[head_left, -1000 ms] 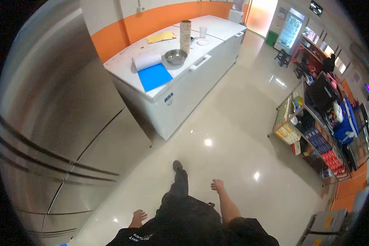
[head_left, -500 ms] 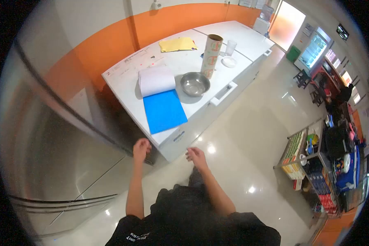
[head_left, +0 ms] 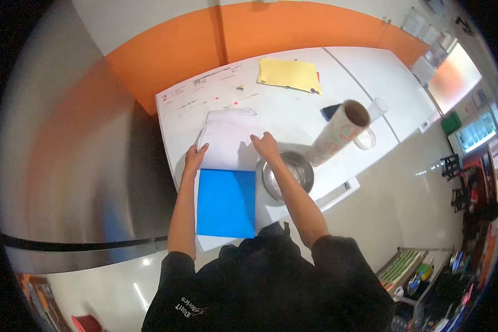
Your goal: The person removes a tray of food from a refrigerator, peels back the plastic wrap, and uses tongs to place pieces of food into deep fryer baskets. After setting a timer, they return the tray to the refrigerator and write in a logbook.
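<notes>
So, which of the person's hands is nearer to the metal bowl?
The right hand. It is at the right edge of the white pages, just beyond the metal bowl, its forearm crossing above it. The left hand is at their left edge, farther off.

The freezer top (head_left: 177, 122) bears "2"; the black sleeve (head_left: 178, 288) reads "Don't" "Stories".
</notes>
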`<action>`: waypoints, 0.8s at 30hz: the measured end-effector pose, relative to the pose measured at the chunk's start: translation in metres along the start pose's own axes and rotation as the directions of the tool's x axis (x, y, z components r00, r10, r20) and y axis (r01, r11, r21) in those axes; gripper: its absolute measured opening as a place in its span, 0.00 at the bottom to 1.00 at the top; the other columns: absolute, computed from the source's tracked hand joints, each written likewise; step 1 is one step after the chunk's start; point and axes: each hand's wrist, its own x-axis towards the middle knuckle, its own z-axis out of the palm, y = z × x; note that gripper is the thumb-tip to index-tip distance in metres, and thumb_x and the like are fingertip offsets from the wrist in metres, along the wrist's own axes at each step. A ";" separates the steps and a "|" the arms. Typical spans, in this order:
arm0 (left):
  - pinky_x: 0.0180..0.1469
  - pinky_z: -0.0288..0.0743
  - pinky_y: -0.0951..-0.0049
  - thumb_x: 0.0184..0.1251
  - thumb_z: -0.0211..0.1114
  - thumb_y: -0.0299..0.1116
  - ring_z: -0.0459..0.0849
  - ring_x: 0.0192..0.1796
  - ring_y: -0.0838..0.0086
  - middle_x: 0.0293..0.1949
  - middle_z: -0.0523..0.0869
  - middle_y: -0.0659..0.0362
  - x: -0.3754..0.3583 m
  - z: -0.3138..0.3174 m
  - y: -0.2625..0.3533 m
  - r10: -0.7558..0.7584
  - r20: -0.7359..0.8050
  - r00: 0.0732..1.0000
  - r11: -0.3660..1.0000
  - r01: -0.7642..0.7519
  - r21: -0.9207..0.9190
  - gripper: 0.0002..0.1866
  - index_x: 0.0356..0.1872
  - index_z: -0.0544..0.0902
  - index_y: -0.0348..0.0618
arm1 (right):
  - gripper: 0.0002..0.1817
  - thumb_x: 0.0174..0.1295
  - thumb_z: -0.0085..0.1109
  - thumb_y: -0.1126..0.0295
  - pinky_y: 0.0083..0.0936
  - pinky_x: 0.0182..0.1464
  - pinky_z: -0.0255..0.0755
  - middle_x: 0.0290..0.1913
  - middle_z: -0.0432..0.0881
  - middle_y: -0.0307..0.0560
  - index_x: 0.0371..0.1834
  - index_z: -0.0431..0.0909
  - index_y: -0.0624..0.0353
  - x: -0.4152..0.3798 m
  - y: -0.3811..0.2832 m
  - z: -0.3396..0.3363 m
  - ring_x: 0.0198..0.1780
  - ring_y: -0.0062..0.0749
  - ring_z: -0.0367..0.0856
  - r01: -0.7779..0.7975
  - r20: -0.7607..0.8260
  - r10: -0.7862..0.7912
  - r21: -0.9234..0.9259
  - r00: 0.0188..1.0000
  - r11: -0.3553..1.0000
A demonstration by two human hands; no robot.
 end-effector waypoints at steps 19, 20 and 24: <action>0.52 0.72 0.65 0.58 0.53 0.62 0.78 0.47 0.61 0.47 0.78 0.47 0.017 -0.045 0.013 -0.045 -0.105 0.993 0.259 -0.090 -0.962 0.38 0.53 0.73 0.33 | 0.20 0.47 0.57 0.79 0.32 0.46 0.71 0.46 0.73 0.53 0.48 0.72 0.60 -0.055 -0.088 0.017 0.48 0.42 0.74 0.591 0.183 -0.754 0.517 0.631 0.620; 0.52 0.72 0.65 0.58 0.53 0.62 0.78 0.48 0.61 0.47 0.78 0.47 0.005 -0.059 0.007 -0.041 -0.086 0.995 0.202 -0.076 -0.976 0.38 0.53 0.73 0.33 | 0.23 0.45 0.58 0.79 0.34 0.50 0.69 0.49 0.71 0.54 0.49 0.71 0.59 -0.068 -0.082 0.022 0.51 0.44 0.72 0.655 0.231 -0.803 0.478 0.549 0.585; 0.52 0.71 0.65 0.59 0.50 0.63 0.78 0.48 0.60 0.48 0.78 0.47 -0.034 -0.093 -0.029 -0.116 -0.019 0.993 0.147 -0.001 -0.989 0.39 0.54 0.72 0.33 | 0.29 0.40 0.62 0.79 0.39 0.59 0.62 0.56 0.66 0.55 0.52 0.70 0.56 -0.108 -0.036 0.052 0.58 0.50 0.65 0.758 0.454 -0.788 0.304 0.416 0.576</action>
